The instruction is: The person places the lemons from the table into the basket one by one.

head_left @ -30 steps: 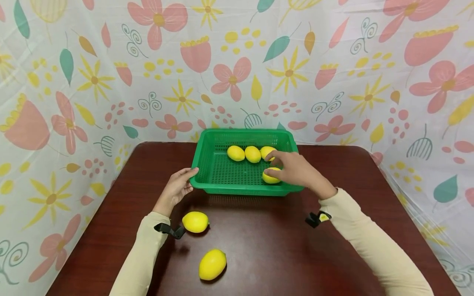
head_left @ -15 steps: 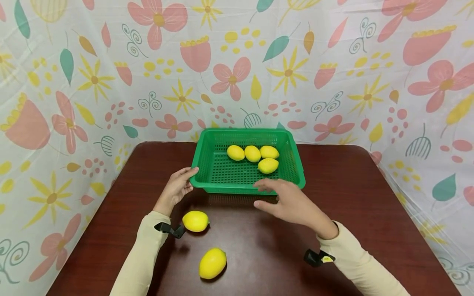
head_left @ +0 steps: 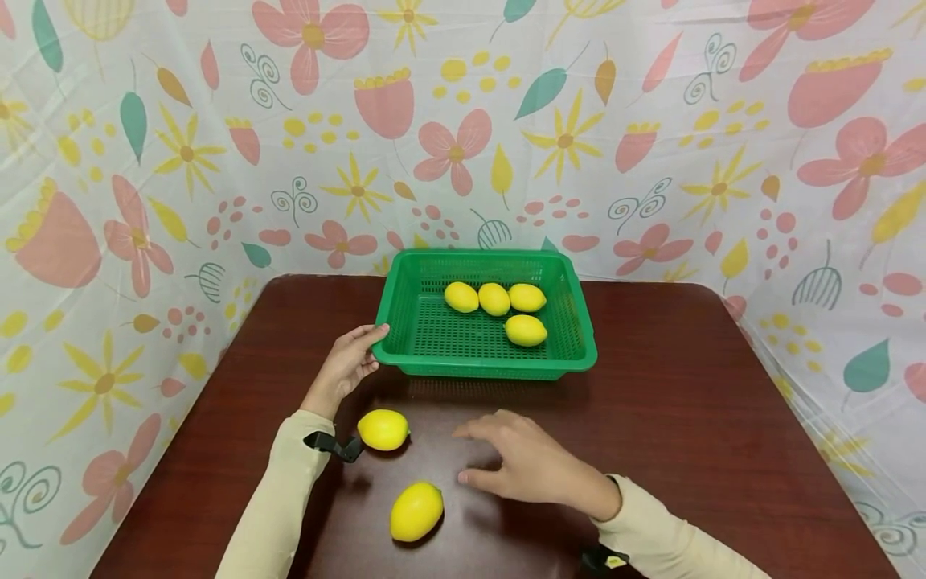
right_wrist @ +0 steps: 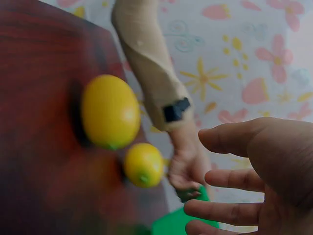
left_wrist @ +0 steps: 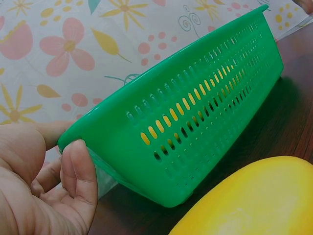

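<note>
A green plastic basket (head_left: 463,366) with slotted walls stands at the back of the table, several lemons inside it. Its near left corner is pinched by my left hand (head_left: 343,368), thumb over the rim and fingers beneath; the left wrist view shows this grip on the basket (left_wrist: 161,127) closely. My right hand (head_left: 531,462) hovers over the table in front of the basket, fingers spread and holding nothing. To its left lie two lemons: a nearer lemon (head_left: 416,511) and a farther lemon (head_left: 383,429) beside my left wrist. Both show in the right wrist view, past my right hand (right_wrist: 259,181).
The dark brown table (head_left: 687,386) reaches back to a floral cloth (head_left: 463,121) hung behind and along the sides. In the basket, three lemons sit in a row at the back and one lemon (head_left: 526,330) lies nearer the front right.
My right hand has let go of a lemon in the basket, then moved out toward me and left, over the table. That lemon has settled inside. My left hand stays on the corner.
</note>
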`<state>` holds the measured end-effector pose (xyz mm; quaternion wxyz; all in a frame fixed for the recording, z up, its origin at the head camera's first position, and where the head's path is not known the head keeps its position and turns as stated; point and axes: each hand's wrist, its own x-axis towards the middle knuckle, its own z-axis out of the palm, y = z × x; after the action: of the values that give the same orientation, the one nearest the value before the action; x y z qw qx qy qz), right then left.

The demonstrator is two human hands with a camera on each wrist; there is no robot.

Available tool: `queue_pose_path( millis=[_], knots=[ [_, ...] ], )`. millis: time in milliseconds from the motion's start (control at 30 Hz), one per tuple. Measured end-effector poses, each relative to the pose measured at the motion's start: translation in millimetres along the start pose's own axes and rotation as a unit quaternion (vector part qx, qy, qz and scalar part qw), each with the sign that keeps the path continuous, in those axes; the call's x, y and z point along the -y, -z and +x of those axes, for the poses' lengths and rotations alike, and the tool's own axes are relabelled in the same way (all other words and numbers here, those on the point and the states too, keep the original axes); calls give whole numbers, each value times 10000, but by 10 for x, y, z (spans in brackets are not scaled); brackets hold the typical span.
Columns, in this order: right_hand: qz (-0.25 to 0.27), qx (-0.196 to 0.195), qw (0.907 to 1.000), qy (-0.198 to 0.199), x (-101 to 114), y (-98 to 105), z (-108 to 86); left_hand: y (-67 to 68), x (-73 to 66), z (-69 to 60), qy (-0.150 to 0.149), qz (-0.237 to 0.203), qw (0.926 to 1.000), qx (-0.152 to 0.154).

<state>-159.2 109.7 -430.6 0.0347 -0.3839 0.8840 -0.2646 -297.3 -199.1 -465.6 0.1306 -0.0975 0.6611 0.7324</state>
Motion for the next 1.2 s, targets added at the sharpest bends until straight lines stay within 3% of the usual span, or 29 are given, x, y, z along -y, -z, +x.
queue_pose_path(
  millis=[300, 467, 633, 933, 1200],
  knots=[
    [-109, 323, 9992, 190, 94, -378, 49, -13, -6, 1, 69, 56, 9999, -59],
    [-263, 367, 9977, 512, 121, -517, 92, -5, 2, 9, 79, 54, 9999, -49],
    [-300, 507, 9954, 751, 148, -598, 140, -9, -10, 2, 71, 60, 9999, -61],
    [-372, 861, 9939, 589, 227, -735, 209, -12, -17, 0, 65, 8, 10000, -54],
    [-352, 760, 9941, 689, 221, -802, 206, 3, 0, 16, 49, -7, 10000, -14]
  ],
)
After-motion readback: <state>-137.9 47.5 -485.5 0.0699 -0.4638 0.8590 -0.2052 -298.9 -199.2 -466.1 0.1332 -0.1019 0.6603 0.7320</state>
